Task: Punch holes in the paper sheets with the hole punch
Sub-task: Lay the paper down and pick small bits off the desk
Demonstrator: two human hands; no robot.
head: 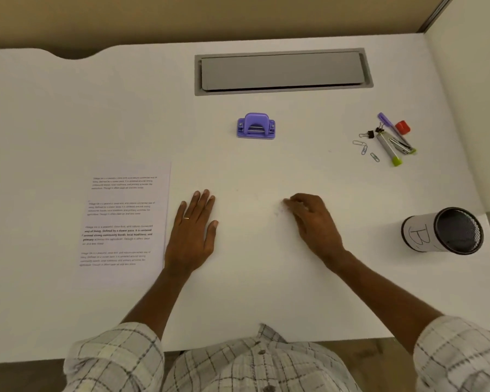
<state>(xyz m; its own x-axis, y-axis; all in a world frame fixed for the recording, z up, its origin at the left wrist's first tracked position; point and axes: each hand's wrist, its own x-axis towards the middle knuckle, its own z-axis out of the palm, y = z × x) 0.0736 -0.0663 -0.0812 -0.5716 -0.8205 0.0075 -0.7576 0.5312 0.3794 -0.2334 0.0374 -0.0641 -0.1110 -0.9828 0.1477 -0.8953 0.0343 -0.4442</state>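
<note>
Currently neither hand holds anything: left hand point(193, 230) lies flat, fingers spread, just right of the paper sheets point(125, 219); right hand point(313, 219) rests loosely curled, further right. Purple plastic hole punch point(255, 126) sits beyond the sheets, well apart. Best move, likely: square the thin printed stack, then slide its edge fully into the punch slot.

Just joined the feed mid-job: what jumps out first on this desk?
The purple hole punch stands alone at the desk's centre, untouched. The printed paper sheets lie at the left, beside the flat left hand; the right hand rests curled on bare desk. A clutter of clips and pens sits far right.
</note>
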